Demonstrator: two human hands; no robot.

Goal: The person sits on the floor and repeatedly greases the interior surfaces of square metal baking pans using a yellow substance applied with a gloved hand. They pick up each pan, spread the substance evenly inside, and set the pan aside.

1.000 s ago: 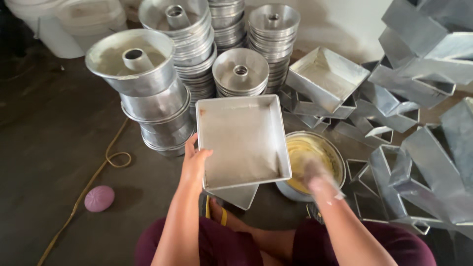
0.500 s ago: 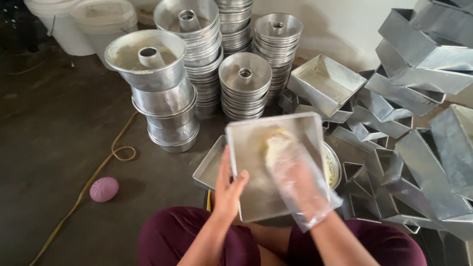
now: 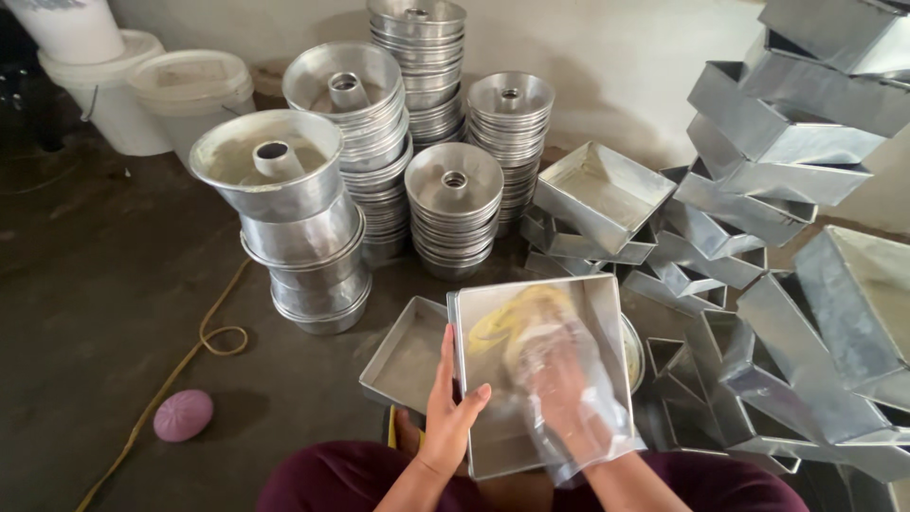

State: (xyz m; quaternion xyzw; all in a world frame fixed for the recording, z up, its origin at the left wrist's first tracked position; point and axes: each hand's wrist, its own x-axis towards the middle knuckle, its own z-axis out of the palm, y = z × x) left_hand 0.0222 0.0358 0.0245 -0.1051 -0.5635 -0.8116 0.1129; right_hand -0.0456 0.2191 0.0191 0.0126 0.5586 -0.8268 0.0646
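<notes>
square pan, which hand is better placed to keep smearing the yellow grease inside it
Right. The right hand, in a clear plastic glove, is already inside the square pan on the yellow grease. The bare left hand grips the pan's left rim, steadying it.

Pans laid out on the floor (image 3: 104, 313)

Square pan (image 3: 493, 313) sits front centre; tube-pan stacks (image 3: 379, 142) behind it, square-pan pile (image 3: 796, 190) right, buckets (image 3: 180, 95) far left, ball (image 3: 183, 415) front left.
</notes>
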